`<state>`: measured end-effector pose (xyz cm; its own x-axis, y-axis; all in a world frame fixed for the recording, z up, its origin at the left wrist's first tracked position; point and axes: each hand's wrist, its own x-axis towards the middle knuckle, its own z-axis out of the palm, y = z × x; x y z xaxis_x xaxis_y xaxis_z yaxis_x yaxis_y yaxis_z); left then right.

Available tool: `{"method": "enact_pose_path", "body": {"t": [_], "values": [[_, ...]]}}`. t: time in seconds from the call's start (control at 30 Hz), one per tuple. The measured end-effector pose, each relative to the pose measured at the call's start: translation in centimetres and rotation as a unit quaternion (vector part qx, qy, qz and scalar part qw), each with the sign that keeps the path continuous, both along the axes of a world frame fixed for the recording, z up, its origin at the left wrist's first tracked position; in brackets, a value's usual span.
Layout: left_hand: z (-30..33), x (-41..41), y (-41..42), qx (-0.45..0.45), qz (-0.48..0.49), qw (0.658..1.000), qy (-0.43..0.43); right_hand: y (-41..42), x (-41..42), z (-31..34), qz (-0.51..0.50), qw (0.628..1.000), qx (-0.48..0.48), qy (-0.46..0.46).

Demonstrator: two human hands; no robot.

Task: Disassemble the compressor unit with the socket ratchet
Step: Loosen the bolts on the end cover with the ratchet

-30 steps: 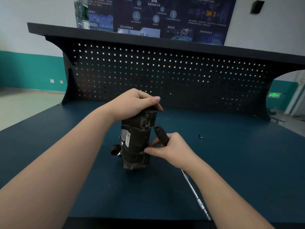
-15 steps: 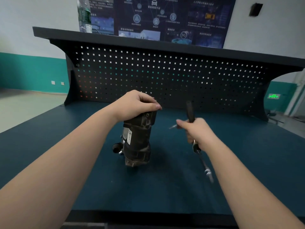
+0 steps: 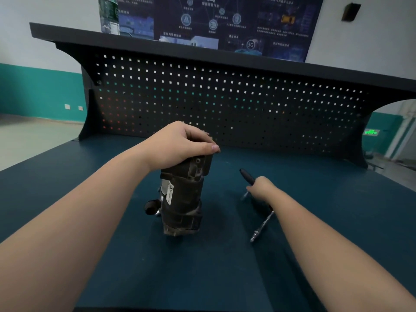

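Dark compressor unit [image 3: 183,194] stands upright mid-desk [image 3: 337,221], left hand [image 3: 180,145] clamped over its top; right hand [image 3: 261,188], gripping the socket ratchet [image 3: 258,203], should seat the socket squarely before turning.

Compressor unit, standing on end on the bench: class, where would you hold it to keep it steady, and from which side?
Hold the compressor unit at its top end, coming from above. It stands upright on a narrow base, so it could tip; a palm over the cap presses it down onto the table. The left hand already grips it there.
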<state>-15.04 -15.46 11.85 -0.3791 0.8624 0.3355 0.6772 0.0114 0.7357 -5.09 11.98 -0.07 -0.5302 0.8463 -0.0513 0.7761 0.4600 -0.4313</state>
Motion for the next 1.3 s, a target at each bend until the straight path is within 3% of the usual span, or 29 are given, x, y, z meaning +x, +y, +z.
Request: {"method": "enact_pose_path", "body": {"t": [0.67, 0.87, 1.07, 1.3], "values": [[0.2, -0.1, -0.3, 0.008, -0.009, 1.0, 0.01, 3.1, 2.1, -1.0, 0.054, 0.995, 0.06, 0.065], [0.1, -0.1, -0.4, 0.006, -0.012, 1.0, 0.011, -0.1, 4.1, 1.1, 0.18, 0.969, 0.105, 0.133], [0.2, 0.0, -0.4, 0.011, -0.015, 1.0, 0.008, -2.9, 5.9, 4.5, 0.339, 0.891, 0.302, -0.012], [0.2, 0.0, -0.4, 0.015, -0.017, 1.0, 0.01, -2.3, 4.7, 3.1, 0.355, 0.854, 0.363, -0.115]]}}
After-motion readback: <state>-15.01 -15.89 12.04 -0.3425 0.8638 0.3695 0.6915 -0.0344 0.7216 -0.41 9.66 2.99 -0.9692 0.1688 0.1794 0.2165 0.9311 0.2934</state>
